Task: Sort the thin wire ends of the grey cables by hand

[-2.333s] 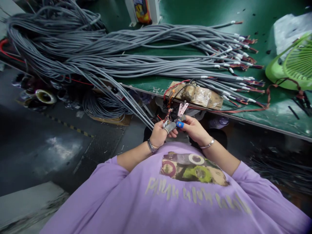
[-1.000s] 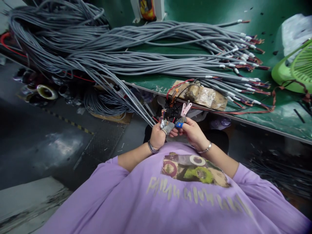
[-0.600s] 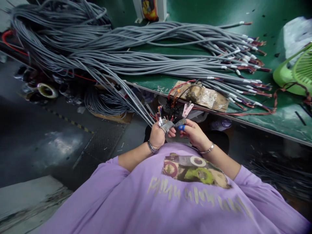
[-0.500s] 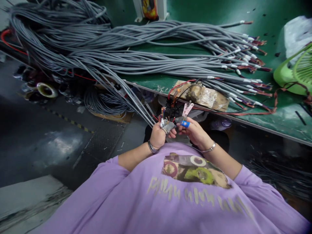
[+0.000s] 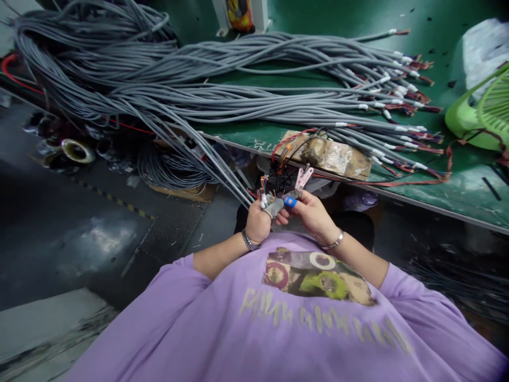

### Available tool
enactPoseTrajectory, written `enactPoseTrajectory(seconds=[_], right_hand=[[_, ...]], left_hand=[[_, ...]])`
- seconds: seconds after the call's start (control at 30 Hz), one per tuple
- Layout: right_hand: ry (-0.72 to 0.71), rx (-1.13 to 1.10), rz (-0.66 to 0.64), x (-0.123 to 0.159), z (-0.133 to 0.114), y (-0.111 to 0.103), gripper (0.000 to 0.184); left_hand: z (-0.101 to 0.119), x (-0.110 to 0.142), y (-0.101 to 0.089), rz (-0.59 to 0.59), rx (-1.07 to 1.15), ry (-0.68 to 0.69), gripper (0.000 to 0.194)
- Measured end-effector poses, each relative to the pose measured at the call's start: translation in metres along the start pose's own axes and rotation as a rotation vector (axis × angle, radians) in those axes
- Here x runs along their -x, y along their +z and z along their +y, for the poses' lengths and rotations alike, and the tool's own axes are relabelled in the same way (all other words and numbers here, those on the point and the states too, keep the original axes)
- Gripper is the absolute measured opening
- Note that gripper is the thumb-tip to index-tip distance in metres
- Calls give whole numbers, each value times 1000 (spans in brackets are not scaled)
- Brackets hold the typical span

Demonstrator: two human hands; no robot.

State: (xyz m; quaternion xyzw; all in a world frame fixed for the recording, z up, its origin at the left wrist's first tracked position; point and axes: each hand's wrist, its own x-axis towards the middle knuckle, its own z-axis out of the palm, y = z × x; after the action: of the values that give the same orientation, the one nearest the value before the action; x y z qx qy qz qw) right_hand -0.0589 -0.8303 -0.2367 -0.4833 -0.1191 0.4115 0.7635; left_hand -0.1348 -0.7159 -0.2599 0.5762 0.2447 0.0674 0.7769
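Observation:
My left hand [image 5: 258, 222] is closed round the ends of several grey cables [image 5: 222, 170] that run down from the green table. Coloured inner wires [image 5: 265, 187] stick up from its fist, and its thumb wears a grey cover. My right hand [image 5: 313, 213] is closed in a pinch right beside it, fingertips at those wire ends, a blue cover on one finger. A small pink tool [image 5: 303, 176] stands up above the right fingers; whether the hand holds it I cannot tell. Both hands are in front of my purple shirt, just below the table edge.
A big heap of grey cables [image 5: 207, 90] with stripped coloured ends lies across the green table [image 5: 457, 185]. A taped brown block [image 5: 326, 154] with red wires sits at the table edge. A green fan [image 5: 483, 114] stands far right. Tape rolls [image 5: 77, 151] lie on the dark floor, left.
The hands stay together at the wire ends. The right fingers with the blue cover have shifted slightly up and left towards the left thumb. The view has swayed a little.

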Motion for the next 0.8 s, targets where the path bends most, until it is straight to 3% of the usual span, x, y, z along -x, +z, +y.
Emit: enactPoseTrajectory(seconds=[0.07, 0.27, 0.37, 0.5, 0.8], right_hand=[[7, -30, 37, -2, 3, -1, 37], [115, -229, 380, -13, 1, -28, 34], [165, -286, 324, -18, -10, -38, 42], [137, -175, 187, -25, -23, -37, 60], [40, -180, 168, -37, -21, -28, 52]], left_hand=[[4, -1, 3, 29, 22, -12, 40], [21, 5, 7, 40, 78, -31, 39], [26, 7, 9, -19, 91, -24, 37], [30, 3, 17, -85, 71, -15, 39], [31, -8, 31, -37, 48, -45, 40]])
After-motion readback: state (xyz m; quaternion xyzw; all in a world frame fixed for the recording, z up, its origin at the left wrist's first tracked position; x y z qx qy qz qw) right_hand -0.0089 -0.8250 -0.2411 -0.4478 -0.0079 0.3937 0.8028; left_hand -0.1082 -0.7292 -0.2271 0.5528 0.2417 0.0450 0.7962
